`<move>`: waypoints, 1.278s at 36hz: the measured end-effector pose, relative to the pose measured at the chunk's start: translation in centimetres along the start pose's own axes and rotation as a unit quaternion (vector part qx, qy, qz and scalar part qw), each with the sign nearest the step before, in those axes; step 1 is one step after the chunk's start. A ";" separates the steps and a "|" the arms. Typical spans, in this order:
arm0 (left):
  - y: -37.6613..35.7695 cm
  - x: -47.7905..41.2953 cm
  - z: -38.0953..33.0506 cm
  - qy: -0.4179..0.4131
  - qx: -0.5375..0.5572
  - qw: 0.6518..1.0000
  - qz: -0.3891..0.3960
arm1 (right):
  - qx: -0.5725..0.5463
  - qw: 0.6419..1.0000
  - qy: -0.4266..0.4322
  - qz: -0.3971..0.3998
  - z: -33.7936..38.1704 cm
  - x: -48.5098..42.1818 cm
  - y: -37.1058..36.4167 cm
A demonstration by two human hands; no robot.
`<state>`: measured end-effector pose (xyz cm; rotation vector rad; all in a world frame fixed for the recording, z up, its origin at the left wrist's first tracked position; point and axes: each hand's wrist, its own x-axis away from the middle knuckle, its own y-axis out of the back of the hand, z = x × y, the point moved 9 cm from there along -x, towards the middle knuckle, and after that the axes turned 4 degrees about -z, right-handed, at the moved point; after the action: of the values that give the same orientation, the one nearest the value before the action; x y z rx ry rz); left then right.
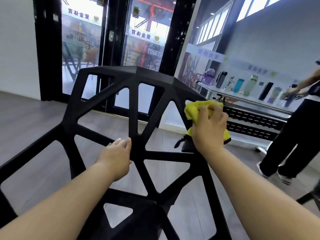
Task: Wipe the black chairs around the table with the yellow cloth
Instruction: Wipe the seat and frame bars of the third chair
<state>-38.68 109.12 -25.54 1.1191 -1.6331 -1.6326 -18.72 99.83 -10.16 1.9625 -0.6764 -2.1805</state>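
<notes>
A black chair with an open lattice of angular struts fills the foreground, seen from above on a grey wood-look floor, with black-framed glass doors behind it. To the right stands a white-framed table, well apart from the chair, and beside its far end a second person in black trousers reaches over the tabletop. The person wearing the camera has both bare forearms stretched out over the chair. The left hand grips a strut near the point where the lattice bars meet, its fingers curled round the bar and the thumb lying along the near side. The right hand is closed over a bunched yellow cloth, fingers curled into the fabric and pressing it against the chair's right-hand outer strut; the cloth spills out above the knuckles and below the palm, where a dark edge of it hangs down. A row of drinking bottles, purple, black, teal and pale green among them, stands upright along the tabletop.
</notes>
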 end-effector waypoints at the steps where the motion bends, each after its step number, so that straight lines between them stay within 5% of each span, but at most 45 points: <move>1: 0.0 0.0 0.1 -0.001 0.000 1.000 -0.005 | 0.013 0.999 0.031 -0.003 0.3 0.8 -0.2; 4: -0.5 0.1 0.2 -0.013 -0.010 1.000 -0.013 | 0.045 0.995 0.092 0.012 0.2 4.0 -0.9; 9: -1.4 1.1 0.2 -0.027 -0.050 0.998 0.020 | 0.134 0.934 0.224 0.242 0.9 9.9 -4.5; 15: -3.2 3.9 -0.1 -0.014 -0.018 0.995 0.097 | 0.137 0.924 0.244 0.261 3.6 10.8 -1.7; 20: -5.2 7.3 0.5 0.016 -0.011 0.982 0.186 | 0.135 0.817 0.312 0.466 5.2 16.8 -2.5; 35: -0.4 16.1 2.7 0.065 0.030 0.944 0.321 | -0.036 0.690 0.064 0.720 6.6 19.6 2.3; 46: 10.3 20.6 7.0 0.189 0.122 0.945 0.238 | -0.077 0.705 -0.110 0.697 7.2 15.1 9.1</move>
<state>-56.41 94.04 -19.44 0.9753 -1.7015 -0.8680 -29.70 87.65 -19.83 0.5089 -1.3181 -1.2947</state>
